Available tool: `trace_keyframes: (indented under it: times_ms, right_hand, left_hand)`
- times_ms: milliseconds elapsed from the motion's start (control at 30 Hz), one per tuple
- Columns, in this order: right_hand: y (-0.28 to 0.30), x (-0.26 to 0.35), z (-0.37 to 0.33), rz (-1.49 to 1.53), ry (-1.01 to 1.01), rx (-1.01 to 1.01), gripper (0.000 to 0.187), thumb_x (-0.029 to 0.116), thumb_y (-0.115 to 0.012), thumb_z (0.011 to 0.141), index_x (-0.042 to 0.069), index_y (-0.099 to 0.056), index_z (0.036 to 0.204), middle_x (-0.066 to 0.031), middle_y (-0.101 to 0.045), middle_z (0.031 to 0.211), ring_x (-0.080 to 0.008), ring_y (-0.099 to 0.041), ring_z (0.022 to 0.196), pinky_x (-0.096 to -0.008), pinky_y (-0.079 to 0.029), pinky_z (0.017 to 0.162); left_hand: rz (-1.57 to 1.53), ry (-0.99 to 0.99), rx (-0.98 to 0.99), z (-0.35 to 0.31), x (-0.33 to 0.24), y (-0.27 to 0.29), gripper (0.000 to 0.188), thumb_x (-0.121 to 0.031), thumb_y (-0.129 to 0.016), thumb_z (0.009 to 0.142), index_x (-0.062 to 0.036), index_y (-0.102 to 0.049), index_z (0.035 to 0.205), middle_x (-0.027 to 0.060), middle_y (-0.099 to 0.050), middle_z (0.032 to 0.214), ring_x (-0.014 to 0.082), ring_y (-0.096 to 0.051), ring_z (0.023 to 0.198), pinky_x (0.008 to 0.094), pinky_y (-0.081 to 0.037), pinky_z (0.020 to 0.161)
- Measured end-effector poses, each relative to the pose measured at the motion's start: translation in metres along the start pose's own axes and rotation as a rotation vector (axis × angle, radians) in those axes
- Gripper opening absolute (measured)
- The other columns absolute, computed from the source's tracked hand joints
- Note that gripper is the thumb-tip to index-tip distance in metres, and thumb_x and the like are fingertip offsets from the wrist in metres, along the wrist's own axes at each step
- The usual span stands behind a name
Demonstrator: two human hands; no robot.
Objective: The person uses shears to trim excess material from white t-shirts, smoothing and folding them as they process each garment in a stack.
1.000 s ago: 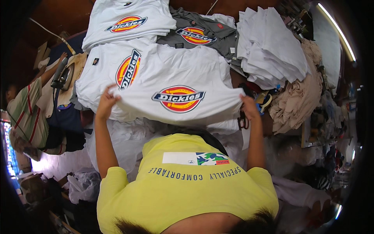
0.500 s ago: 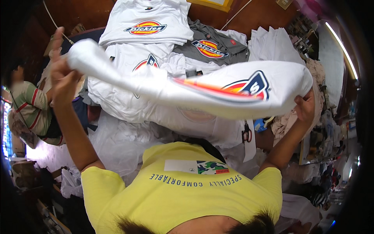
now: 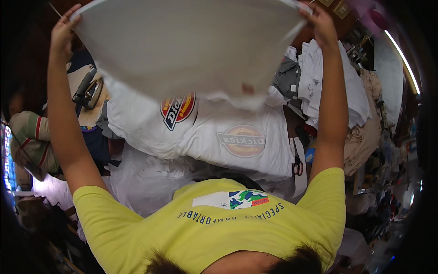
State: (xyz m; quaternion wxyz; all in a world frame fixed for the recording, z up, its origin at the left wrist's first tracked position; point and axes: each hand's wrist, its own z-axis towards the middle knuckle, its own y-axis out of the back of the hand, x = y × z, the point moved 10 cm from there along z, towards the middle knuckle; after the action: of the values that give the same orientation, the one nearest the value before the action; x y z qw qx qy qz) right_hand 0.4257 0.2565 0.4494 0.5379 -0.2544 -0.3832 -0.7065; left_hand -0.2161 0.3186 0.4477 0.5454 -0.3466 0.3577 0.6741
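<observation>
A white T-shirt hangs spread between my raised hands, its shaded plain side toward me and its lower edge blurred. My left hand grips one upper corner at the far left. The opposite corner is pinched in my right hand at the far right. Below the held shirt, another white T-shirt lies on the work surface, with a red, yellow and navy oval print partly covered. Beside that print, a paler one shows mirrored through white fabric.
What looks like an iron stands at the left. To the right are scissors, a grey shirt, folded white garments and beige cloth. Clear plastic lies nearer me. A person in a striped top is at far left.
Both hands have risen and moved farther away, the right one also leftward. The shirt went from a twisted, sideways sweep to hanging spread out, hiding the far pile.
</observation>
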Motion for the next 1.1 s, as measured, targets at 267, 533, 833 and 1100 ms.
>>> trace_keyframes:
  times_ms: [267, 533, 833, 1100]
  right_hand:
    - [-0.061, -0.051, 0.081, 0.007, 0.052, -0.174, 0.023, -0.001, -0.065, 0.072, 0.0, -0.059, 0.094, -0.0047, -0.063, 0.085, -0.0131, -0.058, 0.078, -0.025, -0.046, 0.072]
    - [-0.142, -0.22, -0.063, 0.053, -0.362, -0.027, 0.029, 0.015, -0.068, 0.076, 0.006, -0.06, 0.103, -0.0009, -0.061, 0.095, -0.0088, -0.055, 0.085, -0.0229, -0.044, 0.074]
    - [0.01, -0.214, -0.418, -0.804, -0.736, -0.007, 0.021, 0.013, -0.066, 0.072, 0.005, -0.06, 0.09, -0.0125, -0.061, 0.089, -0.0262, -0.059, 0.083, -0.0332, -0.047, 0.073]
    - [0.015, -0.167, -0.518, -0.838, -0.933, -0.058, 0.03, 0.02, -0.069, 0.072, 0.005, -0.056, 0.094, -0.0148, -0.059, 0.093, -0.0307, -0.056, 0.086, -0.037, -0.044, 0.074]
  left_hand:
    - [0.132, -0.095, -0.162, 0.093, 0.059, 0.043, 0.028, -0.011, -0.064, 0.08, -0.0125, -0.064, 0.108, -0.0033, -0.061, 0.101, 0.0065, -0.051, 0.092, 0.0186, -0.035, 0.084]
    - [0.627, 0.035, -0.033, -0.013, 0.246, -0.032, 0.04, -0.005, -0.064, 0.074, -0.0069, -0.058, 0.113, 0.0108, -0.06, 0.105, 0.0155, -0.057, 0.09, 0.0258, -0.043, 0.08]
    - [0.767, 0.043, 0.689, -0.404, 0.179, -0.271, 0.025, -0.015, -0.064, 0.074, -0.0045, -0.057, 0.095, 0.0105, -0.057, 0.09, 0.0272, -0.055, 0.083, 0.0369, -0.044, 0.07]
    - [1.07, 0.091, 0.345, -0.463, 0.145, -0.256, 0.022, -0.014, -0.063, 0.076, -0.0052, -0.054, 0.093, 0.0117, -0.05, 0.101, 0.0315, -0.049, 0.09, 0.0405, -0.042, 0.074]
